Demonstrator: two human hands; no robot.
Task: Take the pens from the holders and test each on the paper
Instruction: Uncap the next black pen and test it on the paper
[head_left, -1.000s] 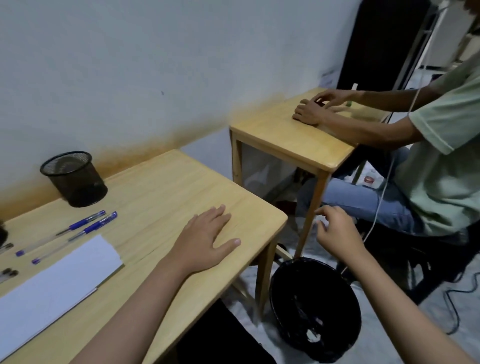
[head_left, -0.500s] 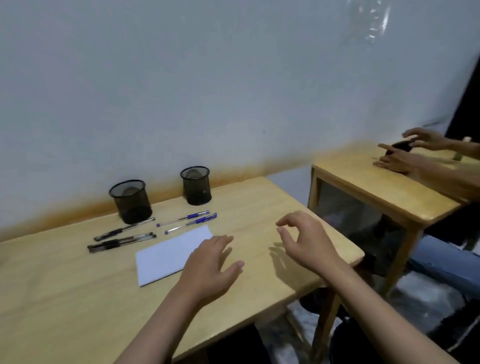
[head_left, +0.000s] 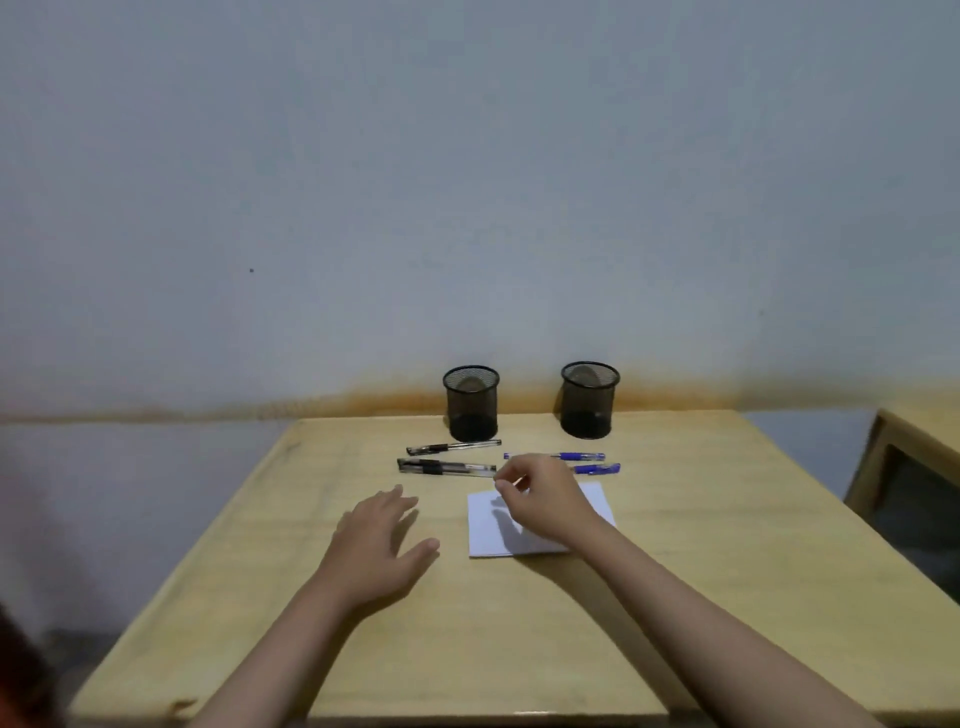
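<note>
Two black mesh holders stand at the table's far edge, the left holder (head_left: 471, 402) and the right holder (head_left: 589, 399). No pens show above their rims. Black pens (head_left: 447, 466) lie in front of the left holder, with one more black pen (head_left: 453, 446) behind them. Two blue pens (head_left: 582, 457) lie in front of the right holder. A white paper (head_left: 485, 525) lies nearer me. My right hand (head_left: 543, 499) hovers over the paper, fingers curled with thumb and forefinger close, nothing visibly held. My left hand (head_left: 379, 545) rests flat on the table left of the paper.
The wooden table (head_left: 727, 545) ends at the wall behind the holders. A second wooden table (head_left: 914, 441) stands to the right across a gap. The wall fills the upper view.
The view has swung left from the neighbouring table to face the holders. My right hand has come from off the table's right side to above the paper, near the black pens' tips.
</note>
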